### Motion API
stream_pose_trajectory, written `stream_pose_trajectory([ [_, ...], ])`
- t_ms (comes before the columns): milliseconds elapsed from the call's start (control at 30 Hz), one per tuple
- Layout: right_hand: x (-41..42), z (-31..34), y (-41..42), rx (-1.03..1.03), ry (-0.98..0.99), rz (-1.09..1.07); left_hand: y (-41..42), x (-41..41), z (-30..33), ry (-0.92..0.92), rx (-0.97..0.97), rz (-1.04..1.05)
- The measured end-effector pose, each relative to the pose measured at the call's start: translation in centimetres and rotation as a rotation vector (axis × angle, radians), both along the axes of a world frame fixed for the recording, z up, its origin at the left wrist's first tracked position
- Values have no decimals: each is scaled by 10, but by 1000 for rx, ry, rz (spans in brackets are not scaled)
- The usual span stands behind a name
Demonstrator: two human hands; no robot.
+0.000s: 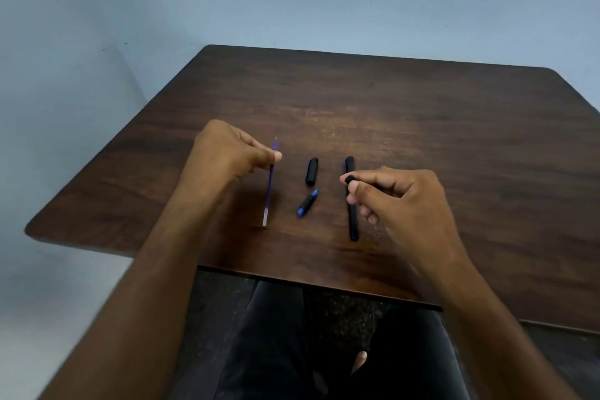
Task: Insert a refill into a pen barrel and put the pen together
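Pinching a thin blue ink refill [270, 183] between thumb and curled fingers, the left hand [232, 151] hovers over the dark brown wooden table [454, 127], left of the other pen parts. The refill stands nearly upright from this view, its fine metal tip pointing away from the person and its pale, clear lower end close to the tabletop; whether that end touches the wood cannot be told.

The right hand [401, 196] has its fingers curled, thumb and forefinger holding a small black end plug [350, 178] at their tips. Just behind and below those fingertips lies the long black pen barrel [352, 211], flat on the table and running away from the person; the hand covers part of its middle, and whether the fingers touch it cannot be told.

Between the two hands, well apart from either, two smaller pieces rest on the wood: a short black pen cap [312, 171] farther from the person, and just nearer, tilted, a black-and-blue tip section [307, 203] with blue at both ends.

No brand, label or writing can be read on any piece. Under the table's near edge, dark trousers [285, 344] show.
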State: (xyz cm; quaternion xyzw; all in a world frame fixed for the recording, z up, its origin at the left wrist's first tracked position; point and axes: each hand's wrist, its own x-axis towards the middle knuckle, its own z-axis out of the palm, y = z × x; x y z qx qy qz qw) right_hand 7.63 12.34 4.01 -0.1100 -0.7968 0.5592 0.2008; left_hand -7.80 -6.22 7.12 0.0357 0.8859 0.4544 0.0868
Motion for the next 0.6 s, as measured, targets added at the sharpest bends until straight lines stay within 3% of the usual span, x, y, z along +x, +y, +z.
stream_pose_trajectory([
  [333,-3,-4,-4,18,-4,2,20,-16,-6,-227,-499,9],
  [600,-4,-4,-3,0,-13,-4,25,-15,-10,-265,-523,21],
])
